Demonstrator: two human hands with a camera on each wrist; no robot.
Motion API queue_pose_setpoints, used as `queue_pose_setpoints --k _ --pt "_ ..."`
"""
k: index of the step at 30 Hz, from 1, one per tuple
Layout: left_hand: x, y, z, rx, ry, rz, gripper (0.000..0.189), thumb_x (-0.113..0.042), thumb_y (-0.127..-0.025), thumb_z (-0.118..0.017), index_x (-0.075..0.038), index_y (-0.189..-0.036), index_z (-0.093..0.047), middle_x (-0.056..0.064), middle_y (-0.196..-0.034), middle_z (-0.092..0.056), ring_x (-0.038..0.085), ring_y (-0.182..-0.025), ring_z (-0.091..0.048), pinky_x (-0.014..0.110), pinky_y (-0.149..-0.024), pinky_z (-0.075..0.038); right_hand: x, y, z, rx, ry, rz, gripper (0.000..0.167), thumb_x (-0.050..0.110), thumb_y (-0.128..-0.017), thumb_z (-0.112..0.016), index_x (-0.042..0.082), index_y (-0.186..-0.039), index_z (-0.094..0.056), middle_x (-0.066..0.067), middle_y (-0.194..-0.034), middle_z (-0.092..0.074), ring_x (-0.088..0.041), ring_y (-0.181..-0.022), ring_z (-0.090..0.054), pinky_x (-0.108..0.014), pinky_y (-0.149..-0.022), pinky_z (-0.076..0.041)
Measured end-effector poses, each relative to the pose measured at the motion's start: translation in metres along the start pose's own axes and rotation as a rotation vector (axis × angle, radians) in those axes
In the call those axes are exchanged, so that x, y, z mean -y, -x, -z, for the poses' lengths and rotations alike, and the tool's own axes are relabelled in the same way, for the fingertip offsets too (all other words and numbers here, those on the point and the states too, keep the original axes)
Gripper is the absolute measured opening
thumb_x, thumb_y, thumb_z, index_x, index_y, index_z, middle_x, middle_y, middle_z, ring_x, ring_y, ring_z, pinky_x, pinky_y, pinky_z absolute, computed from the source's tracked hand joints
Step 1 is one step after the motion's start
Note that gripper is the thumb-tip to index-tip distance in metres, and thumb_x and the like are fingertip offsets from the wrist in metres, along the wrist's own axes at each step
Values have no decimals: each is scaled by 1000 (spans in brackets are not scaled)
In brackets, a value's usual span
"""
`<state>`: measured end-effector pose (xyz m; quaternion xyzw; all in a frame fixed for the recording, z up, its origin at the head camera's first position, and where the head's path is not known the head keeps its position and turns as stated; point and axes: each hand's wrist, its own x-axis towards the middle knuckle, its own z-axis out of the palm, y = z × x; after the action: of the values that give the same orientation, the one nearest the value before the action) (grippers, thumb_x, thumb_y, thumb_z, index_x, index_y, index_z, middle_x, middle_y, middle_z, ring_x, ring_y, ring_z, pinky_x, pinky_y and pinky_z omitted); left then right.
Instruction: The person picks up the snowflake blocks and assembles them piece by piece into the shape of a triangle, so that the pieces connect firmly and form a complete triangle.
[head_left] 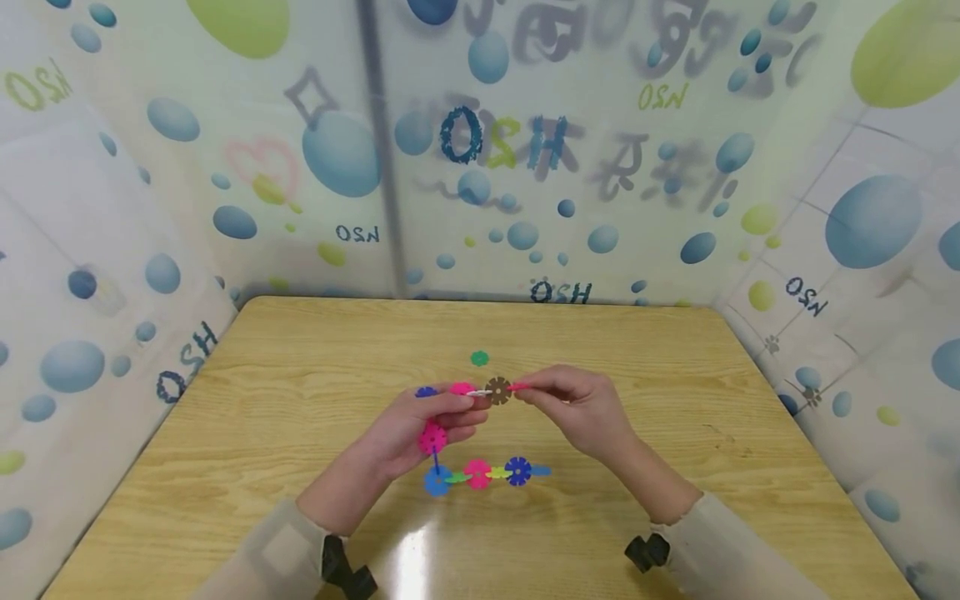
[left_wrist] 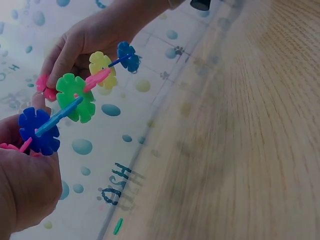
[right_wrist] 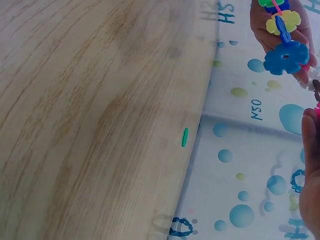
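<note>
A chain of notched plastic snowflake discs hangs from my left hand (head_left: 401,425), which grips it between thumb and fingers. A brown disc (head_left: 498,391) sits at the chain's right end, beside a white disc (head_left: 477,392) seen edge-on. My right hand (head_left: 581,404) pinches a red-pink disc (head_left: 519,386) edge-on, right at the brown disc's rim. Lower down, the chain turns at a light blue disc (head_left: 438,481) and runs right through a pink disc (head_left: 477,474) and a dark blue disc (head_left: 517,472). In the left wrist view, a green disc (left_wrist: 76,97) and a yellow disc (left_wrist: 111,70) show along it.
One loose green disc (head_left: 479,357) lies on the wooden table (head_left: 315,350) beyond the hands. Patterned curtain-like sheets (head_left: 480,225) with blue and green dots stand behind the table and along both sides.
</note>
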<state>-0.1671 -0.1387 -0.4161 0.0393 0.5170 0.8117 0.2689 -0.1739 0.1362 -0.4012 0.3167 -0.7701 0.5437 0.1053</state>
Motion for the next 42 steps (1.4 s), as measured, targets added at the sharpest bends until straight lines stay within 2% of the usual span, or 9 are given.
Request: queue_pose_setpoints --k 4,12,21,29,36,40,42 --pt "1 0 -1 14 -2 -4 19 -10 -111 -61 -2 -126 -70 5 -112 -85 13 -102 -83 28 -92 -68 -1 0 2 3 36 34 16 -4 -98 -78 5 -109 -86 -9 -102 -84 -6 -87 -78 -23 -73 -67" --pt "7 -4 -2 6 15 8 16 -10 -110 -63 -6 -120 -76 8 -116 -84 15 -104 -83 30 -94 -68 2 -1 7 23 64 45 19 -4 -97 -79 9 -110 -86 -7 -102 -85 -13 -90 -81 -23 -78 -68" --pt "5 -4 -3 -6 28 11 14 -9 -110 -64 -6 -116 -76 7 -109 -85 13 -101 -83 28 -93 -68 -6 -1 9 66 141 172 20 -3 -96 -80 7 -111 -87 -5 -100 -86 -23 -91 -80 -20 -78 -65" --pt "2 -5 -7 -26 21 16 21 -8 -108 -66 2 -126 -72 11 -117 -84 18 -110 -82 34 -103 -64 -7 -1 4 16 153 253 27 -10 -92 -81 6 -113 -86 -5 -100 -86 -20 -88 -80 -19 -76 -64" --pt "2 -7 -9 -43 34 16 24 -6 -109 -64 5 -130 -68 15 -122 -82 19 -111 -82 36 -105 -63 -8 -1 3 6 145 238 25 -10 -92 -81 4 -112 -86 -8 -99 -85 -17 -85 -78 -17 -71 -62" --pt "5 -11 -9 -51 46 24 22 -8 -110 -64 1 -129 -67 15 -126 -81 19 -114 -81 41 -113 -58 -10 1 3 7 181 173 26 -6 -93 -82 6 -116 -85 -7 -102 -85 -13 -82 -76 -18 -70 -64" --pt "6 -12 -7 -52 58 30 22 -9 -110 -64 0 -130 -67 15 -128 -80 19 -116 -81 42 -115 -55 -11 2 4 17 198 118 30 -2 -95 -82 6 -124 -83 -9 -111 -84 -12 -83 -77 -20 -73 -66"
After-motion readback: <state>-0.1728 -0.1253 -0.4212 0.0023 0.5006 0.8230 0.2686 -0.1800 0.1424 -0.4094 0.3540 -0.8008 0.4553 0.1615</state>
